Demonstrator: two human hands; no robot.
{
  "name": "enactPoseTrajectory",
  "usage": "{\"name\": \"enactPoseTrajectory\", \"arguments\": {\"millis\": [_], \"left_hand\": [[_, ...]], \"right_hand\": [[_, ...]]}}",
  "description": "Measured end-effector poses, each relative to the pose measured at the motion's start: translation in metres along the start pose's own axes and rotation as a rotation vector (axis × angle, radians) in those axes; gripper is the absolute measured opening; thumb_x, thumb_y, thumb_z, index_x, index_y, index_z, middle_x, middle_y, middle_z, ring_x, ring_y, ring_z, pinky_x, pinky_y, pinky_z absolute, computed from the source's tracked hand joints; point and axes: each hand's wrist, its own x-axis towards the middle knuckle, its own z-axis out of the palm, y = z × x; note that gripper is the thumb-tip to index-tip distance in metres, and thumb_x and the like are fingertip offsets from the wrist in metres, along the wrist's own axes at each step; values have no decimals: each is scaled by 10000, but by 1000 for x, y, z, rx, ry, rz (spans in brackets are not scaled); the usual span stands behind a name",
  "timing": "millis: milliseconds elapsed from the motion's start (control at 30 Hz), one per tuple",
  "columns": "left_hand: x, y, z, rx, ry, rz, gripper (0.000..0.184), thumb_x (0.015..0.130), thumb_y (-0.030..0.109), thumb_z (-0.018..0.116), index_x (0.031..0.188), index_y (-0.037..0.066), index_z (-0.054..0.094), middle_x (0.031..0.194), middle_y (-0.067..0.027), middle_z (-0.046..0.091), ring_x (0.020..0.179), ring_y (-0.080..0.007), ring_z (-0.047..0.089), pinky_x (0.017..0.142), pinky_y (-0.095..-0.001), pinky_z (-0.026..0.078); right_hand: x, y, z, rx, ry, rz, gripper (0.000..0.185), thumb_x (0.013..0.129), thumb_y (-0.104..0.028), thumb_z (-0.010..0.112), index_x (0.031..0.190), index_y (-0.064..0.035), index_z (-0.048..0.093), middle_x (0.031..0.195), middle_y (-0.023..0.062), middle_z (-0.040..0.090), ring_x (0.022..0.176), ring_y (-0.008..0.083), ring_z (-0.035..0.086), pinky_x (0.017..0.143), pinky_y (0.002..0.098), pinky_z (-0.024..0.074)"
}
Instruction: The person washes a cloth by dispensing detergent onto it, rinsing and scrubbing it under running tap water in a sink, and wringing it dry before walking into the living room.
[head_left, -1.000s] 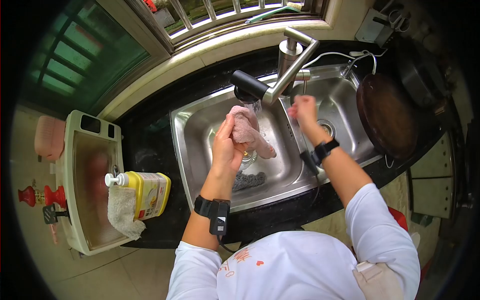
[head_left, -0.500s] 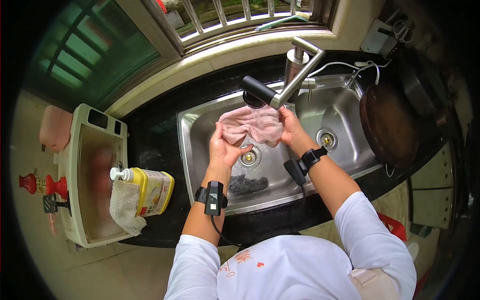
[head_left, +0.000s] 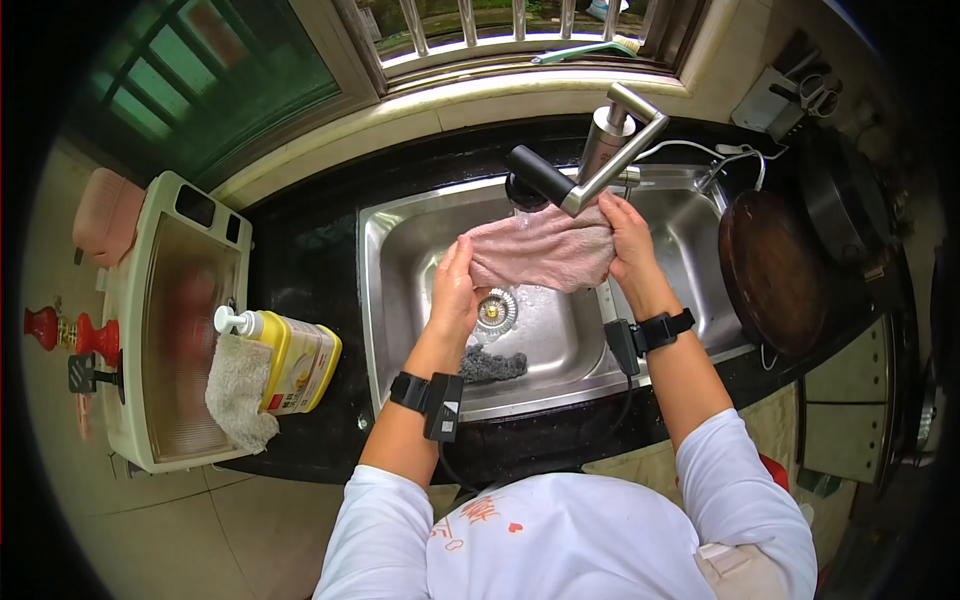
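A wet pink cloth (head_left: 540,250) is stretched between my hands over the left sink basin (head_left: 560,345), under the faucet (head_left: 545,178). Water falls from the spout onto the cloth. My left hand (head_left: 457,290) grips the cloth's left end, with the thumb low near the drain (head_left: 494,312). Its right end is held by my right hand (head_left: 627,238), close to the divider between the basins. A dark grey cloth (head_left: 492,366) lies on the bottom of the left basin, below the drain.
Left of the sink stand a yellow pump bottle (head_left: 300,365) with a pale rag (head_left: 240,395) over it and a cream cabinet (head_left: 130,330). A brown round board or pan (head_left: 775,272) leans by the right basin. A barred window is behind.
The cloth was bunched in my left hand, then taken by both hands; it is now spread wider. My right hand has moved right with its end. The view has shifted slightly.
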Motion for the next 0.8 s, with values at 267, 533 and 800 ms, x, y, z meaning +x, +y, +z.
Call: {"name": "enactPoseTrajectory", "arguments": {"millis": [267,533,800], "left_hand": [[-23,57,-3,156,45,192,294,911,282,413,1043,48,533,964,-63,595,853,-163,597,708,-294,505],[-25,71,-8,14,4,226,291,917,261,401,1090,48,498,1022,-78,570,913,-174,571,776,-300,468],[4,4,36,203,-78,223,182,878,113,438,914,15,587,815,-15,575,733,-56,509,621,-190,408]], "right_hand": [[16,55,15,193,-38,222,187,837,-120,543,985,-6,545,906,87,589,836,177,566,760,331,479],[24,61,10,362,-116,187,228,804,-19,467,1024,-4,524,885,72,578,796,148,564,660,292,462],[-29,39,22,-63,-119,436,463,812,-490,493,1049,-93,529,1092,120,510,1019,216,475,813,401,383]]}}
